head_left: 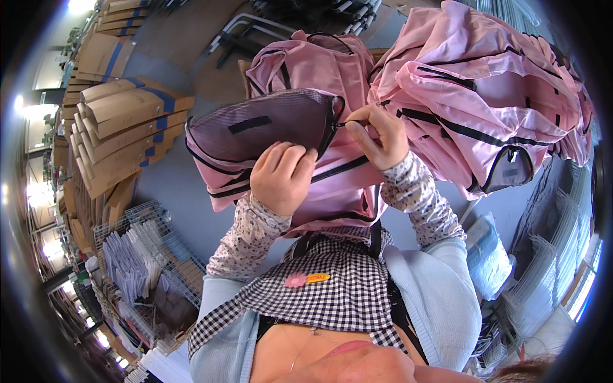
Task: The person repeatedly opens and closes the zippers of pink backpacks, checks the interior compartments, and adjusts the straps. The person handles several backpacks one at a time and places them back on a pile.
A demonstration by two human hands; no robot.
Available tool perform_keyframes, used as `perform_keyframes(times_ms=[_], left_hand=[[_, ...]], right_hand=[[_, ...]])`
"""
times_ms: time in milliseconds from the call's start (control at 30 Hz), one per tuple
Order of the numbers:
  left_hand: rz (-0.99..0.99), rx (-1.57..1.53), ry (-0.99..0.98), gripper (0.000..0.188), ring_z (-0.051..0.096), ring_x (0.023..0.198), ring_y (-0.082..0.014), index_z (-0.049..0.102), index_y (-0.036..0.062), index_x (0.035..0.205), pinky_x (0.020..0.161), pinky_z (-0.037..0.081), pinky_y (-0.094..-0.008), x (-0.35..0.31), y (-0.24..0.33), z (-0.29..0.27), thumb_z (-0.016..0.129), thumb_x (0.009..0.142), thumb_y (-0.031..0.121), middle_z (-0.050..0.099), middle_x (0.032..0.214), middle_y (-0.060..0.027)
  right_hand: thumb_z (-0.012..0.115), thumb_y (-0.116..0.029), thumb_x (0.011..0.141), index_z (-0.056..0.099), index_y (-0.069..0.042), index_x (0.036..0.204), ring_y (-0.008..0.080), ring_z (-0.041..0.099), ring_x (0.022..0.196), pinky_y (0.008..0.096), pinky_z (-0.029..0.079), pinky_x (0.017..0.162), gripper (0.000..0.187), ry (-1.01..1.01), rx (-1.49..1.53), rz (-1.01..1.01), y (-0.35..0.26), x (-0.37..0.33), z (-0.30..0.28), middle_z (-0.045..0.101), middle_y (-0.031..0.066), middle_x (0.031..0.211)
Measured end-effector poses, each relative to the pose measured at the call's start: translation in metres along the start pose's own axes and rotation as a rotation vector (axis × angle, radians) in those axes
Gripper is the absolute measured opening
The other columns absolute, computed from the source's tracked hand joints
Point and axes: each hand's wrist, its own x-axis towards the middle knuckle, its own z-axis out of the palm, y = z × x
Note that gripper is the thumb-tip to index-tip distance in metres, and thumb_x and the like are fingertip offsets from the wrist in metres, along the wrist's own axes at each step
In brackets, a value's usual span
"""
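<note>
A pink bag [348, 201] with black trim lies in front of me, and a dark mesh panel [214, 137] edged in black is part of it. My left hand [282, 175] is closed over the lower edge of the mesh, its fingers curled onto the fabric. At the mesh's right corner, my right hand [381, 137] pinches a black zipper pull [341, 124] between thumb and forefinger. What lies under my left palm is hidden.
More pink bags pile up at the right [472, 96] and behind [313, 67]. Flattened cardboard boxes [128, 127] are stacked at the left, above a wire basket [163, 220] of white pieces. A plastic-wrapped bundle [490, 255] sits at lower right, with metal tubes [252, 29] at the back.
</note>
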Motion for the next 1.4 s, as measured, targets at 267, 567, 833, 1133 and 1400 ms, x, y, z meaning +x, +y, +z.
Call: perform_keyframes(times_ms=[267,567,833,1133,1400], left_hand=[[0.052,-0.085,-0.004,0.019,0.065,0.081,-0.0209,0.071,0.0024,0.092,0.073,0.058,-0.0321,-0.005,0.014,-0.034,0.073,0.074,0.006,0.060,0.088,-0.0051],[-0.097,-0.059,-0.061,0.020,0.064,0.084,-0.0239,0.070,0.0041,0.095,0.077,0.055,-0.0336,-0.004,-0.006,0.003,0.072,0.075,0.007,0.063,0.092,-0.0069],[-0.232,-0.216,0.094,0.039,0.065,0.085,-0.0253,0.067,0.0081,0.111,0.072,0.054,-0.0353,0.022,0.007,0.006,0.076,0.073,0.006,0.066,0.096,-0.0045],[-0.355,-0.338,0.211,0.018,0.064,0.071,-0.0279,0.063,0.0057,0.093,0.063,0.052,-0.0374,0.050,-0.006,0.016,0.073,0.078,0.005,0.064,0.081,-0.0079],[-0.483,-0.418,0.240,0.013,0.065,0.073,-0.0247,0.064,0.0018,0.094,0.068,0.052,-0.0318,0.038,-0.007,0.016,0.063,0.082,-0.004,0.064,0.081,-0.0101]], right_hand=[[0.065,-0.013,0.094,0.063,0.001,0.094,0.0082,0.052,0.075,0.0250,0.045,0.069,0.014,-0.159,0.286,0.211,0.013,0.041,-0.016,0.060,0.0007,0.082],[0.073,-0.011,0.073,0.064,-0.013,0.082,0.0239,0.059,0.071,0.0377,0.048,0.070,0.014,-0.034,-0.470,-0.532,0.001,0.029,0.001,0.058,0.0017,0.072],[0.076,-0.013,0.072,0.066,-0.009,0.087,0.0219,0.062,0.077,0.0348,0.049,0.072,0.018,0.028,-0.433,-0.518,-0.007,0.018,0.008,0.063,0.0017,0.076],[0.061,0.010,0.076,0.059,-0.004,0.106,0.0339,0.064,0.101,0.0380,0.055,0.084,0.033,-0.189,0.074,-0.442,0.008,0.052,0.017,0.061,0.0156,0.118],[0.066,0.004,0.074,0.060,-0.008,0.105,0.0290,0.067,0.093,0.0366,0.056,0.078,0.033,-0.142,-0.031,-0.573,0.018,0.077,0.039,0.068,0.0091,0.104]])
